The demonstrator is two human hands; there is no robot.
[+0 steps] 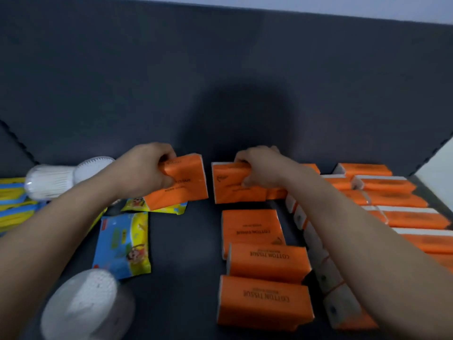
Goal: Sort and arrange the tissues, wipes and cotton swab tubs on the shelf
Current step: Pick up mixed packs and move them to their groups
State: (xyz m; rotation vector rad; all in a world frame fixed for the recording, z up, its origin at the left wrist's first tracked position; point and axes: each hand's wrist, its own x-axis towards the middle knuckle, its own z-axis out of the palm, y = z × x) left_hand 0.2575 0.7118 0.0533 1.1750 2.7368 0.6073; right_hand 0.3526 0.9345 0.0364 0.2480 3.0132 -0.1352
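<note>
- The shelf is a dark flat surface with a dark back panel behind it.
- Right stack: orange tissue packs lying flat in layers by the right edge. I count perhaps six, but they are blurred and the frame cuts off the nearest ones.
- Row: more tissue packs on edge, white ends showing, running under the right forearm. The arm hides much of the row, so I cannot count it.
- Column: three tissue packs lying flat mid-shelf, each overlapping the next.
- Two held packs sit at the back, a gap between them.
  - The left hand grips the tilted left pack, fingers curled over its far end.
  - The right hand grips the right pack, fingers curled over its top edge.
- Two swab tubs are certain.
  - The near tub is at front left, blurred and cut off at the bottom.
  - The far tub lies on its side at back left, its white lid end partly behind the left wrist.
- Blue-and-yellow wipes come in three places.
  - One wipes pack lies flat beside the left forearm.
  - A second wipes pack is mostly hidden under the left pack.
  - A pile at the left edge is cut off, so its number is unclear.
</note>
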